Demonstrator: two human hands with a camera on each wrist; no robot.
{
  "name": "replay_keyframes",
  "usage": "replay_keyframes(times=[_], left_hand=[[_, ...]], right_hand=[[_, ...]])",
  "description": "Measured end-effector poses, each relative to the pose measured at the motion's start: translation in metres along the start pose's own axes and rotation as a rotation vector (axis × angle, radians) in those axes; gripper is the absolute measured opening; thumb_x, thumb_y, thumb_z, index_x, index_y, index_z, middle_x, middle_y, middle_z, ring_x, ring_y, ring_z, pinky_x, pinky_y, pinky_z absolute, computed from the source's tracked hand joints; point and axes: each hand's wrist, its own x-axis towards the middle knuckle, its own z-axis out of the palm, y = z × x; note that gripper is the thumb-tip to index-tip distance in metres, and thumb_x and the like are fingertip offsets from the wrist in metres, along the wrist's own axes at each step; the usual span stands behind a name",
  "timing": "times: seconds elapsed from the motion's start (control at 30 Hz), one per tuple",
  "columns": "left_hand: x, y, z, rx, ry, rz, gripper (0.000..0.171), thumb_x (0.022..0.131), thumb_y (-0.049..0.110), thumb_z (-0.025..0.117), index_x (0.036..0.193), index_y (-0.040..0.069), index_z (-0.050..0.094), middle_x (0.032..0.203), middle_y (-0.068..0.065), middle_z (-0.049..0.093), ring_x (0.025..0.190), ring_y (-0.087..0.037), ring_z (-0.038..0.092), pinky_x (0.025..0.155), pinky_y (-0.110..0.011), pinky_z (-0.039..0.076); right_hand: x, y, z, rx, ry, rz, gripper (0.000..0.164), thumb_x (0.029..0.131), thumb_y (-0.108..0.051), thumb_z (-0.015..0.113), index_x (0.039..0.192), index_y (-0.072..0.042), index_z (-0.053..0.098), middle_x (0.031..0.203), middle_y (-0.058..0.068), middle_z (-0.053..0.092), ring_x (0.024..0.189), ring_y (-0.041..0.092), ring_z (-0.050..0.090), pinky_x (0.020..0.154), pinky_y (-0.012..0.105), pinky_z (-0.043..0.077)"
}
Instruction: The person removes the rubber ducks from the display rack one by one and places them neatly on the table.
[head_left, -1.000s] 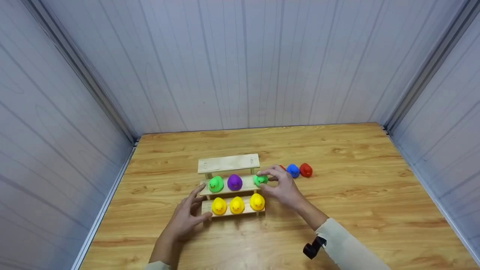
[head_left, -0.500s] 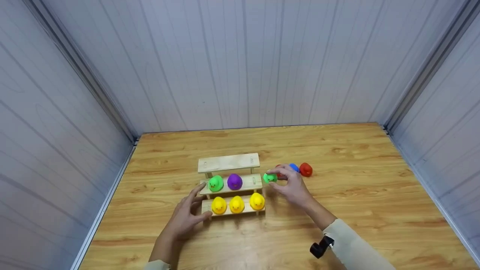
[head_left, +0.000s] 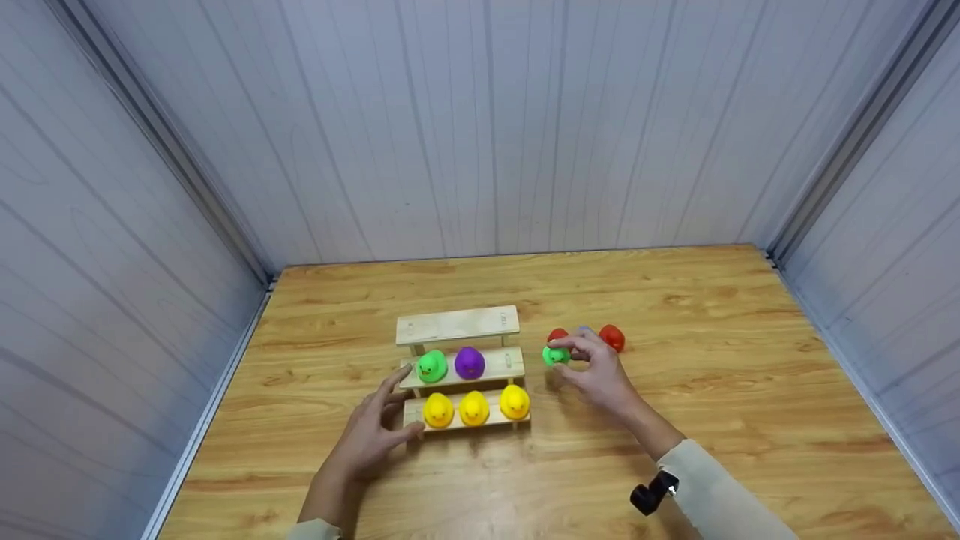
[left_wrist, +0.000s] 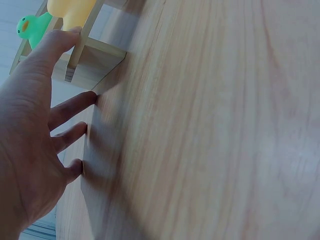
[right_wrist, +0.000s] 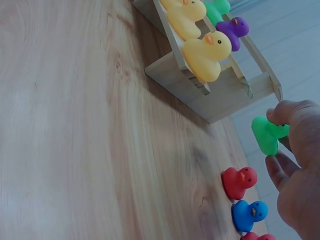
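The green duck (head_left: 556, 357) is what I'm watching from my end: the person pinches it off to the right of the rack, between that and the loose ducks. Widest on my head feed are the pale panelled walls (head_left: 480, 127), with the wood-grain table (head_left: 712, 420) spread out between them. On the table I have the wooden rack (head_left: 457, 325), a stand of three steps rising toward the back wall. A light sleeve (head_left: 724, 487) enters from the lower right.

Next in size come the hands. The left hand (head_left: 371, 431) is beside the rack's left end, fingers spread and relaxed; on the left wrist feed I see one fingertip touching the lowest step's edge. The right hand (head_left: 602, 379) has the green duck between thumb and fingertips — on the right wrist feed it is lifted above the table. A black fitting (head_left: 655, 493) sits at that sleeve's cuff.

Smallest are the other ducks. Three yellow ducks (head_left: 474, 409) line the lowest step; a second green duck (head_left: 431, 367) and a purple duck (head_left: 469, 363) stand on the middle one. On the table, near the right hand, I count a red duck (head_left: 557, 335), a blue duck (right_wrist: 244, 216) — mostly hidden by the hand from above — and another red duck (head_left: 612, 337).
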Motion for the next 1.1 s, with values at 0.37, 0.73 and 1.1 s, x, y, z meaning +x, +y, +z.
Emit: replay_keyframes(times=[0.37,0.73,1.1], left_hand=[[0.001,-0.002,0.000,-0.003,-0.012,-0.006,0.094,0.097,0.047,0.089,0.175,0.039,0.037,0.157,-0.018,0.071,0.158,-0.052,0.051,0.133,-0.083,0.022],[0.001,-0.002,0.001,-0.001,-0.013,-0.015,0.094,0.097,0.047,0.089,0.175,0.040,0.036,0.158,-0.018,0.070,0.159,-0.050,0.053,0.134,-0.082,0.018],[0.000,0.000,0.002,-0.002,-0.007,-0.014,0.093,0.097,0.047,0.089,0.174,0.045,0.037,0.157,-0.016,0.071,0.159,-0.050,0.051,0.133,-0.083,0.020]], right_hand=[[-0.005,0.022,0.001,0.016,-0.005,0.032,0.029,0.097,0.005,0.084,0.125,-0.003,0.083,0.124,0.017,0.072,0.120,0.030,0.071,0.108,0.048,0.066],[-0.009,0.035,0.005,0.004,0.006,0.046,0.028,0.096,0.010,0.082,0.122,0.000,0.082,0.123,0.019,0.072,0.118,0.034,0.076,0.106,0.039,0.066],[-0.013,0.044,0.007,-0.021,0.026,0.077,0.029,0.095,0.009,0.083,0.120,-0.006,0.084,0.123,0.015,0.073,0.115,0.027,0.074,0.104,0.029,0.065]])
